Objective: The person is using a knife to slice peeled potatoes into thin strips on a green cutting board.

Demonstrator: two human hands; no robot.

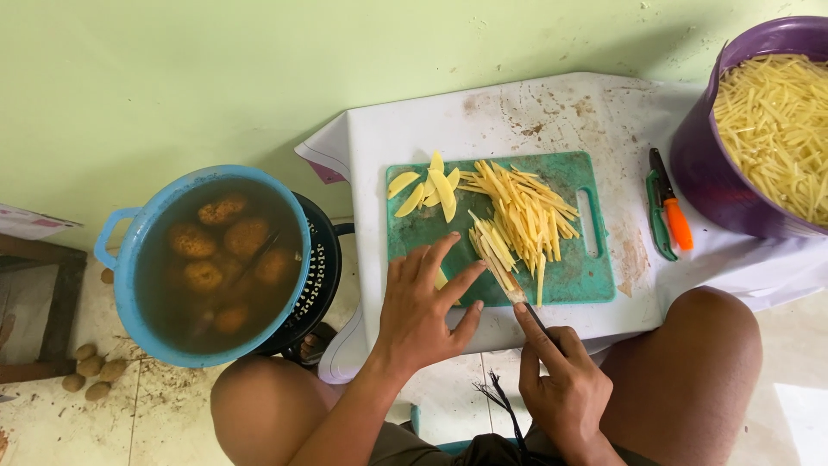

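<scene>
A green cutting board point(578, 267) lies on a low white table point(517, 116). On it are a pile of yellow potato sticks point(522, 211) and a few flat potato slices point(427, 190). My left hand point(423, 311) rests flat at the board's near edge, pressing a potato piece that shows only as a yellow sliver under the fingers. My right hand point(561, 380) grips a knife point(517, 293) whose blade lies among the sticks beside my left fingers.
A purple bucket point(703, 173) full of cut sticks stands at the right. An orange-handled peeler point(673, 211) lies on the table. A blue pot point(129, 259) of water with whole potatoes sits at the left, small potatoes point(90, 371) on the floor. My knees frame the table.
</scene>
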